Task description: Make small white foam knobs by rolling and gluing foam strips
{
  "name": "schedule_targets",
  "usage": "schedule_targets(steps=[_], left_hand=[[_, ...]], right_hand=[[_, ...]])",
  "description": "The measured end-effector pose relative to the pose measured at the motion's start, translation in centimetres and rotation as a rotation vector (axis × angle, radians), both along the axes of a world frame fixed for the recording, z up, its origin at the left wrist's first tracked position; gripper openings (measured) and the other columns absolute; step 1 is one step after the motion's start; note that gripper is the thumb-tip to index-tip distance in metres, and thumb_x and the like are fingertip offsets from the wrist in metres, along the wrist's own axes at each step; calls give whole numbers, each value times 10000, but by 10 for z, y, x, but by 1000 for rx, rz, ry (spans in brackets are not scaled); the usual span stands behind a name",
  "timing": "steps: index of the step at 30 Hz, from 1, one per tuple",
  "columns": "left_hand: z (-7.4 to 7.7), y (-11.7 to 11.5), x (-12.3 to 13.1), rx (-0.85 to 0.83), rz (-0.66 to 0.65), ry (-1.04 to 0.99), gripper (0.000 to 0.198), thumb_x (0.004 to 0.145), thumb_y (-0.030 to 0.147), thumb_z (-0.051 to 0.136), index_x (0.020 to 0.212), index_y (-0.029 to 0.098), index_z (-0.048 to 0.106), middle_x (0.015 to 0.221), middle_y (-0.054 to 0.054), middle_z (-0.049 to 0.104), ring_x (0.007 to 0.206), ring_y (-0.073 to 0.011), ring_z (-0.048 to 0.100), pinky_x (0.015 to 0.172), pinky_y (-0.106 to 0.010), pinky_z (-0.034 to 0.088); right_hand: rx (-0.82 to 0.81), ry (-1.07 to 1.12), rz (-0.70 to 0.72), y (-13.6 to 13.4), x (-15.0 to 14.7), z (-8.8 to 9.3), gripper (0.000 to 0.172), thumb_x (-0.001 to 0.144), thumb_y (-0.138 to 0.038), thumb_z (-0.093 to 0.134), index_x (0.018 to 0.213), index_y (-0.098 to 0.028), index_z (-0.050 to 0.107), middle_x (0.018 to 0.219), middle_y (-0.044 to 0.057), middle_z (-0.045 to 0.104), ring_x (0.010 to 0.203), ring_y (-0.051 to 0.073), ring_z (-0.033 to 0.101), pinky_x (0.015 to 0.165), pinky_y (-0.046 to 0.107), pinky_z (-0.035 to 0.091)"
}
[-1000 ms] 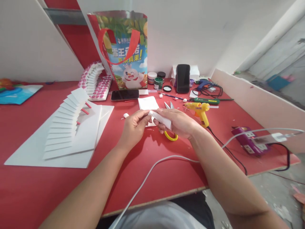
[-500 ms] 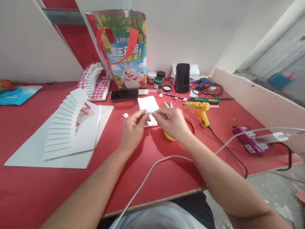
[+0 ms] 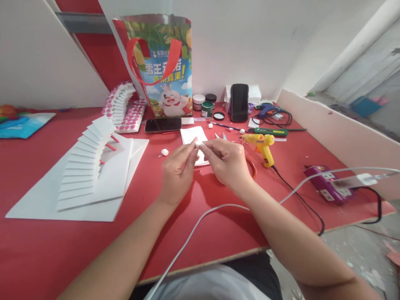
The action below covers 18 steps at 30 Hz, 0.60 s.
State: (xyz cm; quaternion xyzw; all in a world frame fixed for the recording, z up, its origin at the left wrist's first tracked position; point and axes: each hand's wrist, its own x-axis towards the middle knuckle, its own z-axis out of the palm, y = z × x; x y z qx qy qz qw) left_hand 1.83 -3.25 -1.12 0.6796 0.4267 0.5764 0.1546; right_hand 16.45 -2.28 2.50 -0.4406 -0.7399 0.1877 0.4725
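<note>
**A:** The small white piece (image 3: 198,143) is up off the red table (image 3: 218,225), pinched between the two hands, just above the near edge of the white foam square (image 3: 191,133).

**B:** How's the grip?

**A:** The left hand (image 3: 178,173) has thumb and forefinger closed on one end. The right hand (image 3: 228,162) nips the other end with its fingertips, the remaining fingers curled in.

**B:** Which step do you read?

**A:** Shaping, I'd say, working the piece between the fingertips. It's too small to tell whether it's rolled or folded.

**B:** And what does the next move call for?

**A:** A light, even pinch so it doesn't slip, in my view. One hand must let go if a tool is wanted. The yellow glue gun (image 3: 262,146) lies just right of the right hand, and the scissor tips (image 3: 221,136) show just behind it.

**B:** There's a little white ball (image 3: 164,152) on the table left of the left hand, and the stepped foam model (image 3: 84,166) sits well apart, further left.
</note>
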Motion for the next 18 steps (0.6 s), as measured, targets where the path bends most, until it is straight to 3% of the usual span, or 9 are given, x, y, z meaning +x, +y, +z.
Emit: schedule_targets(steps=[5,8,13,18], left_hand=[[2,7,-9,-267,-144,-290,193,863,320,720,1019,229,789,835,-10,748,689,-125,668,688,-260,553],[2,11,-12,-362,-205,-362,241,829,353,753,1030,226,792,750,2,730,628,-124,651,653,-268,553],[6,9,-12,-332,-238,-267,249,898,333,675,1095,214,769,735,6,707,653,-122,654,697,-266,559],[9,2,-6,-209,-105,-130,229,943,306,606,1073,177,744,894,-34,732,654,-107,642,661,-235,541]], right_hand=[[-9,-51,128,7,10,0,243,968,-286,563,847,-188,750,740,28,699,682,135,611,681,258,459],[1,-60,132,8,10,-1,273,976,-304,550,823,-190,745,751,32,704,690,135,610,695,263,458],[-2,-78,93,6,7,-1,323,977,-291,548,725,-186,723,707,20,699,658,122,592,690,256,437],[-64,-55,-56,2,1,-1,256,924,-288,625,713,-170,709,639,5,677,566,104,544,580,241,381]])
